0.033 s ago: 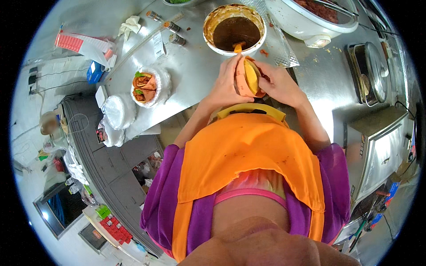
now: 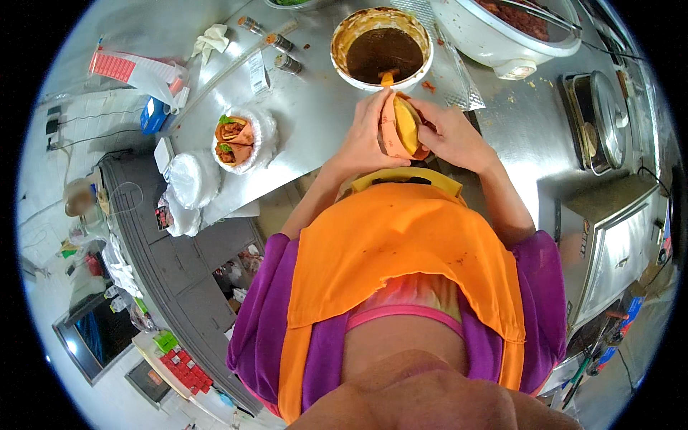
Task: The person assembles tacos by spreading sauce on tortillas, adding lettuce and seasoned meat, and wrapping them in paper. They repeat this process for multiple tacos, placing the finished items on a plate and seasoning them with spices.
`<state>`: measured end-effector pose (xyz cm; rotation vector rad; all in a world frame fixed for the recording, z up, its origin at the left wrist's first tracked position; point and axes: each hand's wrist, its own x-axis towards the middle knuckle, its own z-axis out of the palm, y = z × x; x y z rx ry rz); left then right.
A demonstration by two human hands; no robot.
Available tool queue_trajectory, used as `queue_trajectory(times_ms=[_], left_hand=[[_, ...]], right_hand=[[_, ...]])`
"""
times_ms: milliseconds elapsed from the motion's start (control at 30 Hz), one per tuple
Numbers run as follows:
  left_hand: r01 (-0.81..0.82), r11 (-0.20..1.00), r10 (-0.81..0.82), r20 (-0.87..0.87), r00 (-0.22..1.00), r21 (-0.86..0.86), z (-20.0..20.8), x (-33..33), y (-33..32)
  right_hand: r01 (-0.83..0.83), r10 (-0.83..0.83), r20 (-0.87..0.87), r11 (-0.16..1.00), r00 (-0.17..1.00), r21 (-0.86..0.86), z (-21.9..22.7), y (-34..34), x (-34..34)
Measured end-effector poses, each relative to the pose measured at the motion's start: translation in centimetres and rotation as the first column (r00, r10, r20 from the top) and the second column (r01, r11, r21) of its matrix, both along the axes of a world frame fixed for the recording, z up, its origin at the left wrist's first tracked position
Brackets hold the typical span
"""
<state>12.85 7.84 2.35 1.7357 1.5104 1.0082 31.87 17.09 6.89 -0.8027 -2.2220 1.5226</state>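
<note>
Close in front of my apron I hold a yellow folded bread (image 2: 406,129) in a pinkish printed paper sleeve (image 2: 391,132). My left hand (image 2: 363,140) is closed round the sleeve's left side. On the other side, my right hand (image 2: 459,137) grips it with bent fingers, the thumb against the bread. What is inside the bread is hidden. Just beyond my fingers stands a white bowl of dark brown sauce (image 2: 385,54), smeared round its inner wall. An orange utensil handle (image 2: 388,77) sticks out of the sauce at the near rim.
Left on the steel table, two filled wraps (image 2: 234,140) with lettuce rest on a plastic-covered plate (image 2: 266,140). Several small shakers (image 2: 279,42) and a crumpled tissue (image 2: 210,43) lie beyond. A white pot (image 2: 494,37) of reddish food with tongs stands far right, near a lidded steel appliance (image 2: 605,118).
</note>
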Motion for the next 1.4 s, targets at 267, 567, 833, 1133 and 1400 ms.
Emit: queue_trajectory(times_ms=[267, 567, 833, 1133, 1400], left_hand=[[-0.195, 0.981, 0.193, 0.181, 0.964, -0.005, -1.0, -1.8, -1.3], [-0.323, 0.946, 0.295, 0.516, 0.804, -0.037, -4.0, -7.4, -1.9], [-0.364, 0.93, 0.332, 0.518, 0.788, -0.042, -4.4, -9.5, -0.6], [-0.284, 0.957, 0.234, 0.42, 0.877, 0.061, -4.9, -11.3, 1.7], [-0.302, 0.95, 0.247, 0.408, 0.879, 0.077, -3.9, -11.1, 3.5]], right_hand=[[-0.218, 0.222, -0.057, 0.973, 0.973, 0.075, 1.1, 1.4, -4.9], [-0.398, 0.273, 0.291, 0.669, 0.917, 0.628, -1.9, 8.9, -7.8], [-0.342, 0.095, 0.4, 0.716, 0.912, 0.609, -4.6, 12.6, -11.4], [0.342, -0.355, 0.001, 0.901, 0.935, 0.267, -3.4, 11.5, -7.8], [0.48, -0.467, -0.122, 0.869, 0.876, 0.122, -2.8, 9.3, -6.0]])
